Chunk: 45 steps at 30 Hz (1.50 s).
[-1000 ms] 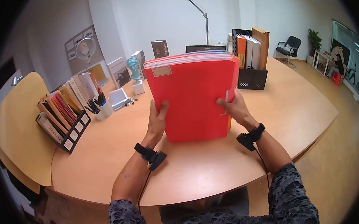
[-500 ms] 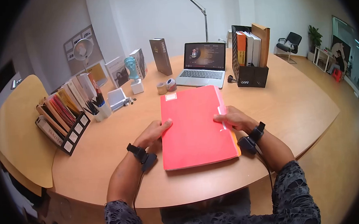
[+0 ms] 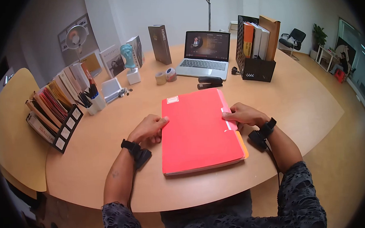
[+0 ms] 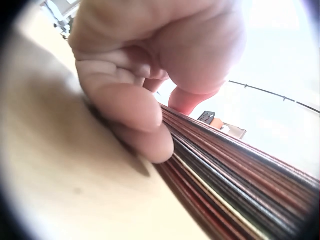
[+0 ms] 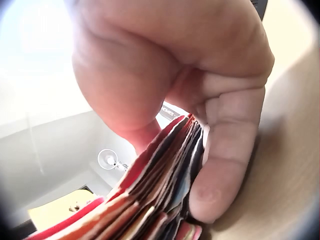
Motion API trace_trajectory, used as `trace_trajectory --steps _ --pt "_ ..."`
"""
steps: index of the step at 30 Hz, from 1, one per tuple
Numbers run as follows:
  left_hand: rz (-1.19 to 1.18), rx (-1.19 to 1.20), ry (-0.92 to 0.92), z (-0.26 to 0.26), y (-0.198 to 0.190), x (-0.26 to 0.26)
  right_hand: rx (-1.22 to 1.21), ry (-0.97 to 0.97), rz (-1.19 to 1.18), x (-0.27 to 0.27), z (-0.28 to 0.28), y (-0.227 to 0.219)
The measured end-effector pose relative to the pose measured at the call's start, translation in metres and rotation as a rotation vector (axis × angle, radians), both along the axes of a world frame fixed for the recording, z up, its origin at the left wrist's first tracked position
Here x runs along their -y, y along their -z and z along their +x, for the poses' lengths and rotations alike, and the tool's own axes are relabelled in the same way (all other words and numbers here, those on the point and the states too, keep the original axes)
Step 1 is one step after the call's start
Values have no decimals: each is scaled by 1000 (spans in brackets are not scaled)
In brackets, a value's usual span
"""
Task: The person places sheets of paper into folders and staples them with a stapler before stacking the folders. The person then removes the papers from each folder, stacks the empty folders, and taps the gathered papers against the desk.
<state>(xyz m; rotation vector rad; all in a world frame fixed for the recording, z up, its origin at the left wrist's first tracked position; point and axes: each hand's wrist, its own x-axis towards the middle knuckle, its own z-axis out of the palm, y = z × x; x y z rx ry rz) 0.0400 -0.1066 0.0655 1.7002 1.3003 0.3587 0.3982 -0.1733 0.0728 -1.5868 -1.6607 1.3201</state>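
Observation:
A thick stack of file folders [image 3: 200,133] with a red one on top lies nearly flat on the desk in front of me. My left hand [image 3: 150,128] holds its left side, thumb at the top edge. In the left wrist view its curled fingertips press against the layered folder edges [image 4: 240,175]. On the other side my right hand [image 3: 248,114] grips the stack by the tabs, thumb on top. The right wrist view has its fingers beside and low against the fanned tab edges [image 5: 155,185]. A white label marks the red cover's upper left corner.
Behind the stack sit a black stapler [image 3: 209,82], two tape rolls [image 3: 165,76] and an open laptop [image 3: 204,55]. A black file holder [image 3: 260,68] stands at the back right. To the left are a book rack [image 3: 63,128], a pen cup [image 3: 95,105] and a small bust [image 3: 129,61].
The folder stack has tipped from upright to lying on the desk, both hands moving down with it. The laptop and stapler have come into sight behind it as the view tilted down.

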Motion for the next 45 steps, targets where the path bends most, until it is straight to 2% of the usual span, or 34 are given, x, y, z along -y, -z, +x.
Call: trace_trajectory --steps 4,6,10,12,13,15,16,18,21,34,37,40,43,45 --pt "18 -29 -20 5 -5 4 154 -27 44 2 -1 -7" --pt "136 -87 -80 5 -6 4 218 1 72 -1 2 -4" --pt "190 -102 -110 4 -12 2 180 93 98 -3 9 -1" --pt "83 3 -105 1 -9 -2 35 200 211 -9 15 5" --pt "90 6 -104 0 -8 -3 37 201 218 -10 18 6" --pt "103 18 -94 -1 -6 -5 -323 188 131 -7 21 3" --pt "106 24 -92 -1 -6 -5 -318 189 135 -3 19 0" --pt "57 73 -59 -3 -3 -6 -656 212 21 4 13 -4" --pt "10 113 -48 -2 -1 -7 -711 151 9 6 11 -10" --pt "-5 91 15 0 3 -6 -696 160 -5 7 3 -25" --pt "-24 112 35 0 9 -7 -657 217 18 7 3 -21" --pt "-48 129 28 -1 7 -8 -637 161 30 9 -3 -27" --pt "-63 149 41 -2 8 -8 -629 230 42 7 -3 -27" --pt "-76 153 45 -2 8 -6 -709 253 24 2 1 -26"
